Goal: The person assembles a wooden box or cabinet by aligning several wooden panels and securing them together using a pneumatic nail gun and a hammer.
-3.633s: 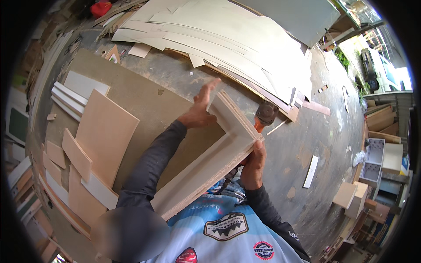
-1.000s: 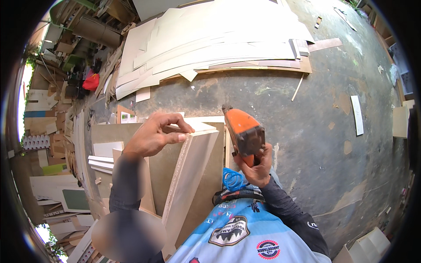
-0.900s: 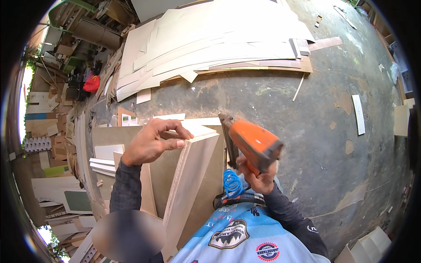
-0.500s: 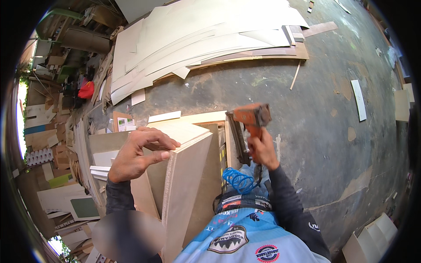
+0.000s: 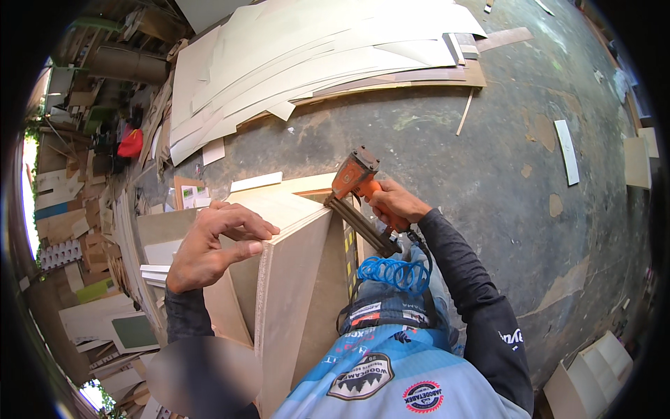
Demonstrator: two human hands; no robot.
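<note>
By the person's waist at twelve o'clock is a blue coiled hose [image 5: 395, 274]; at eleven stand joined boards [image 5: 289, 279], the left hand [image 5: 213, 244] with half-curled fingers at their edge, whether gripping I can't tell. At twelve the right hand [image 5: 399, 201] wraps round an orange nail gun [image 5: 356, 172], well short of pale sheets [image 5: 307, 77].

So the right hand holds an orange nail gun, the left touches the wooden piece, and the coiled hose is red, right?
Not red: the head view shows a blue coiled hose. The right hand holds the orange nail gun; the left hand touches the wooden piece.
</note>
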